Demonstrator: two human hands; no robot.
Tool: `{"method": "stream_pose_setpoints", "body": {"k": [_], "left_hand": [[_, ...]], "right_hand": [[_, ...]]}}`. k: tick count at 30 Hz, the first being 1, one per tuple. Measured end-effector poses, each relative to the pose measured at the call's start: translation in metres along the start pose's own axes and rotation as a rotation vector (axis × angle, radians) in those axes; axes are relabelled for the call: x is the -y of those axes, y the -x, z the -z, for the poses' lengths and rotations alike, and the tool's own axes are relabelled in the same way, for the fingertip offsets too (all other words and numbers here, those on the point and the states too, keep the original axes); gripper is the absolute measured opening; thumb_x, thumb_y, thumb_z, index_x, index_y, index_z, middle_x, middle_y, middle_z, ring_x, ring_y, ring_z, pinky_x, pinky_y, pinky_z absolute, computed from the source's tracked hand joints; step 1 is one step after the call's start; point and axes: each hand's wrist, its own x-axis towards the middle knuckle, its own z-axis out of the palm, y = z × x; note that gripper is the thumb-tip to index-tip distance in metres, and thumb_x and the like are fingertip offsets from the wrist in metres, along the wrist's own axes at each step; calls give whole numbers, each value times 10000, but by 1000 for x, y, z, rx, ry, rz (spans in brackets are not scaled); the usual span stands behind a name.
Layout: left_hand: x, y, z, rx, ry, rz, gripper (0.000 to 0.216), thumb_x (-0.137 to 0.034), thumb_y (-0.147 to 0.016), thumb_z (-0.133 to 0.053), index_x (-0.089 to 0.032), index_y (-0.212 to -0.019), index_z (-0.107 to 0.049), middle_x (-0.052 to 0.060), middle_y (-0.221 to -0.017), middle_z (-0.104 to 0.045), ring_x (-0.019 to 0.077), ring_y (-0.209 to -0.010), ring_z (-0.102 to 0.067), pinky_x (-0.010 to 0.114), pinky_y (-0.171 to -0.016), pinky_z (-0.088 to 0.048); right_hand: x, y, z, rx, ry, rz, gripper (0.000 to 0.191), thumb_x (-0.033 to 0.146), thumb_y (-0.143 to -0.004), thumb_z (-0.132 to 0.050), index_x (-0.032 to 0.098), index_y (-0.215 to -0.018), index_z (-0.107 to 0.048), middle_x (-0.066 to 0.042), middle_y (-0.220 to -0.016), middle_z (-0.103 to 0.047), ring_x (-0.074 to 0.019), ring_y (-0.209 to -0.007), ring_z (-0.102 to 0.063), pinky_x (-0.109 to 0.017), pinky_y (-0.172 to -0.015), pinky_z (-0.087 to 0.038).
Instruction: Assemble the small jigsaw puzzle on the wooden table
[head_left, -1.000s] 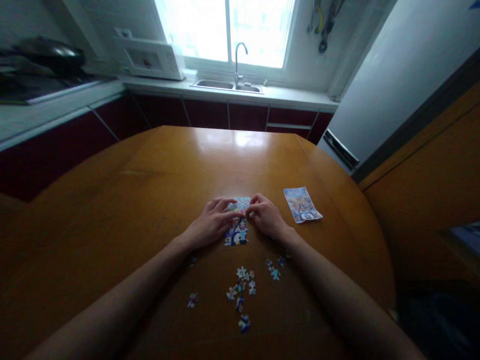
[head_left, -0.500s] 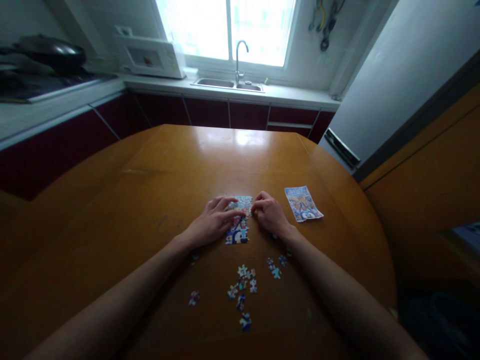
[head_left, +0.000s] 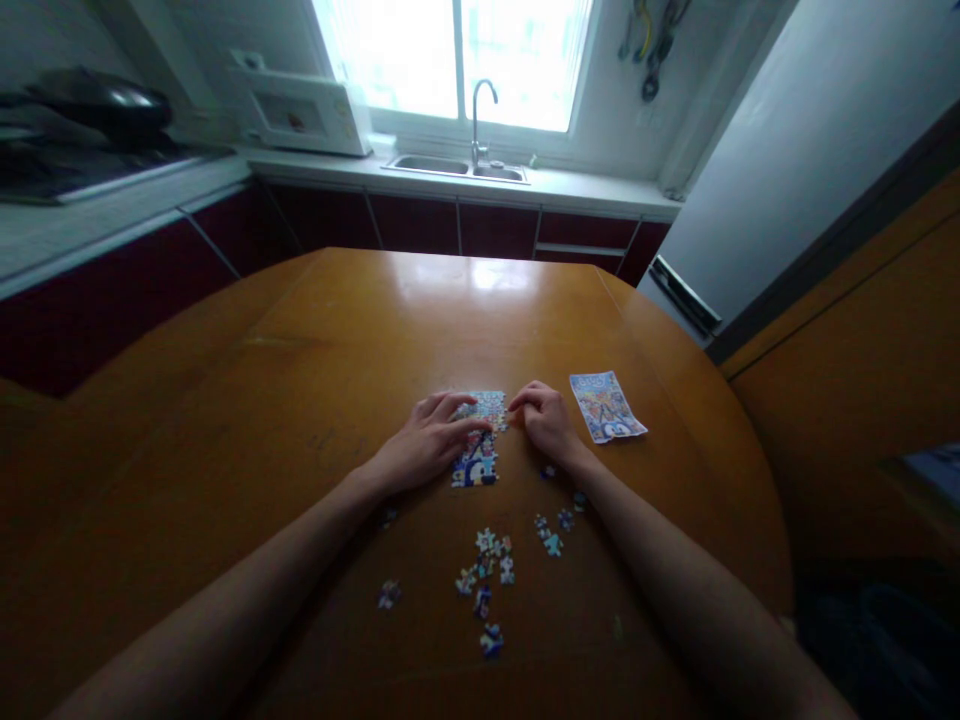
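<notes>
A partly assembled jigsaw puzzle (head_left: 475, 470) lies on the wooden table, its right side uneven. My left hand (head_left: 427, 437) rests flat over its left side, fingers spread, covering part of the picture. Just off the puzzle's upper right edge is my right hand (head_left: 546, 420), its fingers curled and thumb close to the index finger. Whatever is between those fingertips, if anything, is too small to make out. Loose puzzle pieces (head_left: 486, 565) are scattered nearer to me, with a smaller group of pieces (head_left: 553, 543) by my right forearm.
A creased picture sheet (head_left: 606, 408) lies to the right of my right hand. Separate puzzle pieces (head_left: 388, 594) lie by my left forearm. Past the round-ended table (head_left: 360, 310) are a counter with a sink (head_left: 431, 166), a microwave (head_left: 300, 115) and a fridge (head_left: 757, 170).
My right hand has shifted slightly right, away from the puzzle's edge, uncovering a loose piece beneath the wrist. My left hand has stayed in place.
</notes>
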Motion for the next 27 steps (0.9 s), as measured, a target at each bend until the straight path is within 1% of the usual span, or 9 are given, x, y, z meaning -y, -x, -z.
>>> {"method": "stream_pose_setpoints", "body": {"k": [2,4,9,14,20,27], "left_hand": [[-1,0,1,7,-6,1,314,-318,-1029,-522,-432,-1303,-626,23,-1448,-460,304,-1354,-376,557,-1149,-355],[-2,0,1,10,-5,3,315,-316,-1031,-517,-428,-1305,-625,24,-1449,-458,305,-1356,-373,556,-1149,-356],[-1,1,2,15,-4,2,317,-327,-1037,-507,-428,-1316,-619,28,-1453,-457,303,-1358,-370,552,-1148,-359],[-1,1,1,4,9,9,361,-328,-1043,-495,-444,-1376,-573,25,-1447,-468,299,-1348,-374,551,-1152,-355],[0,0,1,1,9,-6,319,-323,-1034,-511,-449,-1301,-634,19,-1451,-467,298,-1340,-383,546,-1141,-362],[1,1,0,1,23,-7,325,-318,-1026,-530,-451,-1306,-627,18,-1455,-464,299,-1352,-372,544,-1151,-344]], "right_hand": [[-2,-2,0,-52,-32,-15,336,11,-738,-452,188,-681,-731,-36,-786,-665,-166,-787,-625,-280,-755,-471],[-3,-3,1,-69,-46,-30,329,25,-731,-445,191,-673,-722,-35,-772,-666,-169,-777,-622,-280,-742,-473],[-3,-3,1,-60,-57,-47,316,47,-731,-443,191,-676,-719,-35,-773,-665,-165,-768,-623,-277,-727,-479],[-2,-2,1,-52,-47,-52,300,62,-745,-456,185,-682,-721,-38,-775,-671,-164,-766,-626,-280,-730,-481],[-2,-2,1,-37,-29,-59,286,73,-751,-468,183,-689,-724,-38,-790,-680,-163,-768,-633,-277,-728,-490],[-1,-3,2,-28,-28,-81,290,88,-747,-461,182,-692,-729,-38,-780,-692,-155,-762,-637,-269,-724,-498]]}}
